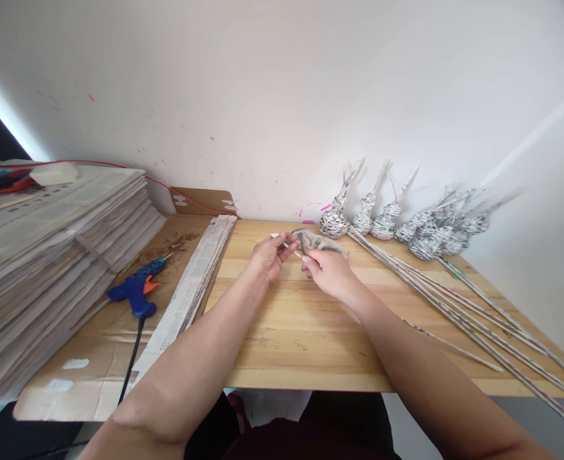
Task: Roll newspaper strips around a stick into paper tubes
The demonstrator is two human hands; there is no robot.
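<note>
Over the middle of the wooden table, my left hand [268, 257] pinches one end of a thin white rolled-paper stick [298, 255]. Closed on the same stick a little to the right is my right hand [329, 269], with a short stretch of it showing between the two. A crumpled grey-beige cloth [321, 242] lies just behind the hands. From beneath my right forearm another length of rolled paper [459, 351] runs toward the front right; whether it joins the held stick is hidden.
Several woven paper figures [334, 223] stand along the wall at back right. Long paper sticks [426, 291] cross the table's right side. On the left, a blue glue gun [135, 291] rests on cardboard [94, 338], between a tall newspaper stack [66, 268] and cut newspaper strips [188, 287].
</note>
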